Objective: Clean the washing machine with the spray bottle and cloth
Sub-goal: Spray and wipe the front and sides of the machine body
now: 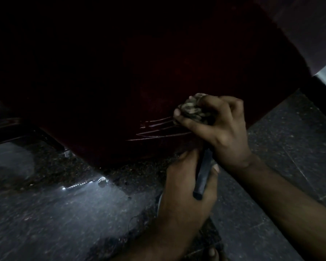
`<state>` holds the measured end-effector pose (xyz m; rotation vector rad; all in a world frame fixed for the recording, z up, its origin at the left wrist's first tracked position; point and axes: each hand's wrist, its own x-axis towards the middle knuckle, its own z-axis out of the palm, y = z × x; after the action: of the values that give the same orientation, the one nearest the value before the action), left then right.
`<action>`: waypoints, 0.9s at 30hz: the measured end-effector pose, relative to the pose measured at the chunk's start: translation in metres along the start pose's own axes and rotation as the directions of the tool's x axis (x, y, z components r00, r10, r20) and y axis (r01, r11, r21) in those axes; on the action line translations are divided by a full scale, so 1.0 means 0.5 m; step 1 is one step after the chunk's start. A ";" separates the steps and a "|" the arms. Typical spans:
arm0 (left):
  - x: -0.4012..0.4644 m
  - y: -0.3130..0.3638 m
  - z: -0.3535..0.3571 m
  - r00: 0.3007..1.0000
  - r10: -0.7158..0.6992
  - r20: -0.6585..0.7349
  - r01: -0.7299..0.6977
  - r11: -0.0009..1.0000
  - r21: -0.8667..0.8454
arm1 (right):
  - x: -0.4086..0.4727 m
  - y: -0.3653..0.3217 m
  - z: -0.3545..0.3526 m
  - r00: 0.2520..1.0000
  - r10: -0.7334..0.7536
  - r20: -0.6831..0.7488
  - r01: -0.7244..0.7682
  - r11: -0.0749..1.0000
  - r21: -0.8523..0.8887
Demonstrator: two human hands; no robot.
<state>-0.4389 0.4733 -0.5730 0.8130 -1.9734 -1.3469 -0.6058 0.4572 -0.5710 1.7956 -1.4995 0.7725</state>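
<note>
Dim scene. Toe at bottom edge on dark stone floor. Left hand nearest, fingers curled round dark slim cylinder, grip closed on it; what cylinder belongs to cannot be told. Just beyond, right hand grips bunched mottled cloth, pressing it against lower part of dark red washing machine side. Wet streaks on panel left of cloth. Bright glints on floor under machine's lower edge.
</note>
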 end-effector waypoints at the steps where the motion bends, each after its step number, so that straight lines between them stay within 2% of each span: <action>1: -0.001 0.000 -0.002 1.000 -0.012 0.019 0.012 1.000 0.003 | -0.011 0.005 0.004 0.999 -0.030 0.032 0.030 1.000 0.002; 3: -0.007 0.003 -0.007 0.998 -0.027 0.064 0.026 1.000 0.006 | -0.053 0.032 0.004 0.987 -0.070 0.145 0.073 0.997 -0.019; 5: -0.012 0.005 -0.015 0.998 -0.004 0.059 0.002 1.000 0.028 | -0.085 0.055 -0.004 0.964 -0.066 0.257 0.082 0.995 -0.054; 6: -0.011 0.006 -0.019 0.999 0.012 0.042 -0.014 0.999 0.046 | -0.089 0.060 -0.010 0.962 -0.045 0.270 0.066 0.996 -0.068; 9: -0.015 0.008 -0.025 0.999 0.032 -0.025 -0.030 0.996 0.084 | -0.052 0.036 -0.021 0.984 0.043 0.174 -0.029 0.996 -0.082; 12: -0.022 0.024 -0.033 0.993 0.082 -0.089 -0.072 0.992 0.105 | 0.001 -0.012 -0.004 0.995 0.056 0.082 -0.057 0.998 0.008; 15: -0.028 0.038 -0.042 0.987 0.124 -0.107 -0.109 0.985 0.135 | -0.014 -0.019 0.015 0.984 -0.026 0.176 0.020 0.999 0.037; 19: -0.032 0.026 -0.058 0.984 0.112 -0.139 -0.085 0.978 0.191 | -0.048 -0.010 0.006 0.952 0.009 0.305 0.003 0.999 -0.039; 23: -0.045 0.009 -0.065 0.987 0.069 -0.147 -0.037 0.978 0.207 | 0.008 -0.035 0.013 0.960 0.096 0.263 -0.074 0.993 -0.091; 25: -0.048 0.005 -0.067 0.985 0.040 -0.167 -0.007 0.980 0.198 | 0.034 -0.069 0.024 0.950 0.143 0.276 -0.138 0.990 -0.036; 27: -0.048 0.013 -0.072 0.984 0.049 -0.170 -0.015 0.982 0.191 | 0.020 -0.092 0.034 0.940 0.100 0.327 -0.149 0.980 0.129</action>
<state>-0.3975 0.4730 -0.5597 0.9487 -1.9864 -1.0431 -0.5583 0.4431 -0.5787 2.0308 -1.8214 0.6965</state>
